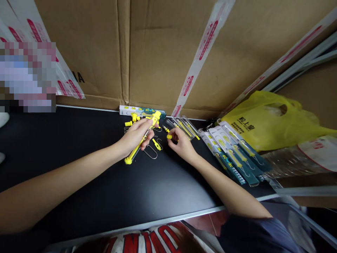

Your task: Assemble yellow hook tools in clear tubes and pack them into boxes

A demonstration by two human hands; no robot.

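Note:
My left hand [135,136] is wrapped round a spring scale [135,152], a clear tube with yellow ends, held at a slant above the black table. Between thumb and fingertips, my right hand [183,147] pinches a small yellow cap [169,137], apart from the tube. Loose parts lie between and behind the hands: a yellow piece with a wire hook [157,144], a larger bent wire hook [153,154] and several yellow caps [128,123]. Just beyond my right hand is a thin rod with a yellow part [165,129]. My left fingers partly cover the tube.
Several clear tubes with yellow rods [190,127] lie behind my right hand. Flat spring scale boxes [231,154] are stacked at the right, beside a yellow plastic bag [265,119]. Another box [142,111] lies against the large cardboard wall [158,63]. The table's front edge [163,222] runs near my body.

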